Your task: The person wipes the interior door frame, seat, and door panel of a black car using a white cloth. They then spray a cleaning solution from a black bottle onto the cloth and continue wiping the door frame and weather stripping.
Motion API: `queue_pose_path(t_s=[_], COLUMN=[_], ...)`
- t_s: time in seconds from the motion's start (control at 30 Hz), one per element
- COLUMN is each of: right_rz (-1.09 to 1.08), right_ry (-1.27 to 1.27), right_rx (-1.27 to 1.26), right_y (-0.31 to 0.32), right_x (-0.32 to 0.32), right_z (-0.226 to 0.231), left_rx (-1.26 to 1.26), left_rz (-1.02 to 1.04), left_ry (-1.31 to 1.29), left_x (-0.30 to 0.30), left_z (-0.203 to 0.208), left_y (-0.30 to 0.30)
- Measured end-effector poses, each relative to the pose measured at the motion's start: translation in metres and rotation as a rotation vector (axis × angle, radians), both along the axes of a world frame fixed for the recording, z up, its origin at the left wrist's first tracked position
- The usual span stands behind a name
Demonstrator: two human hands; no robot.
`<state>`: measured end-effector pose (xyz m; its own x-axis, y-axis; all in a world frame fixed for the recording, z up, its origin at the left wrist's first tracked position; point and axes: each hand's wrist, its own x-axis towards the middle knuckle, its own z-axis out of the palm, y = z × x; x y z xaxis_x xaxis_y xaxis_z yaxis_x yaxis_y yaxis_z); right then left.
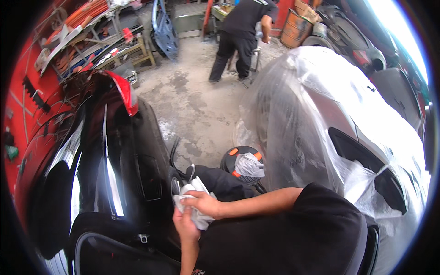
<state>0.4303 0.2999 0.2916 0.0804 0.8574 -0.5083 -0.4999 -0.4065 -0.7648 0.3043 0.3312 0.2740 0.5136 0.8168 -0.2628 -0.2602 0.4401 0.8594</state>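
Observation:
Close in front of my body, both my hands meet on a crumpled white cloth (201,220). My left hand (184,225) grips its near side, fingers pointing upward. From the right, my right hand (205,204) reaches across with its fingers closed over the cloth. A pale, rounded white piece (197,184) sticks up past my fingers; whether it is part of the cloth or a separate object I cannot tell. Just left of my hands is the glossy black car (123,151), its side door open near the lower edge.
A grey car under plastic sheeting (293,133) stands on the right. Between the cars is a black vacuum drum (227,160) with orange clips. Farther back, a co-worker (240,32) bends over near a rusty barrel (295,28). A blue car door (164,32) leans beside cluttered racks (107,43).

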Motion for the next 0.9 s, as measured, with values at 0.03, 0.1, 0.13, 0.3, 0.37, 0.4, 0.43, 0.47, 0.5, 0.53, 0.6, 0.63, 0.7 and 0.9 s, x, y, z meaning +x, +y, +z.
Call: queue_pose_path(t_s=[0.03, 0.1, 0.13, 0.3, 0.37, 0.4, 0.43, 0.47, 0.5, 0.53, 0.6, 0.63, 0.7, 0.9], right_rz=[-0.005, -0.019, 0.01, 0.033, 0.186, 0.325, 0.385, 0.46, 0.538, 0.59, 0.658, 0.714, 0.856, 1.358], right_ry=[0.005, 0.012, -0.033, 0.251, 0.68, 0.614, 0.611, 0.625, 0.639, 0.574, 0.559, 0.567, 0.199, -0.506], right_rx=[0.025, 0.066, 0.115, 0.154, 0.011, 0.179, 0.214, 0.234, 0.253, 0.318, 0.393, 0.419, 0.633, 0.882], right_y=[0.001, 0.005, 0.011, 0.07, 0.093, 0.108, 0.123, 0.135, 0.15, 0.164, 0.191, 0.199, 0.218, 0.217], right_x=[0.001, 0.009, 0.012, 0.04, 0.056, 0.07, 0.09, 0.107, 0.12, 0.126, 0.139, 0.141, 0.144, 0.138], right_z=[0.0, -0.002, -0.01, -0.015, 0.006, 0.001, 0.005, 0.021, 0.03, 0.025, 0.021, 0.02, 0.03, 0.039], left_rx=[0.126, 0.355, 0.408, 1.221, 1.341, 1.387, 1.341, 1.276, 1.211, 1.171, 0.945, 0.82, 0.444, 0.213], left_rz=[-0.002, -0.063, -0.078, -0.025, -0.12, -0.141, -0.078, -0.012, 0.059, 0.151, 0.27, 0.353, 0.54, 0.773], left_ry=[0.137, 0.324, 0.421, 0.698, 0.744, 0.708, 0.688, 0.688, 0.688, 0.655, 0.64, 0.639, 0.569, 0.55], left_x=[0.003, 0.006, 0.003, 0.021, 0.052, 0.06, 0.071, 0.077, 0.084, 0.094, 0.117, 0.118, 0.109, 0.069], left_z=[-0.002, 0.012, 0.021, 0.044, 0.054, 0.043, 0.035, 0.033, 0.034, 0.039, 0.062, 0.068, 0.052, 0.038], left_y=[-0.001, 0.002, 0.004, 0.052, 0.082, 0.103, 0.122, 0.135, 0.146, 0.156, 0.167, 0.166, 0.157, 0.06])
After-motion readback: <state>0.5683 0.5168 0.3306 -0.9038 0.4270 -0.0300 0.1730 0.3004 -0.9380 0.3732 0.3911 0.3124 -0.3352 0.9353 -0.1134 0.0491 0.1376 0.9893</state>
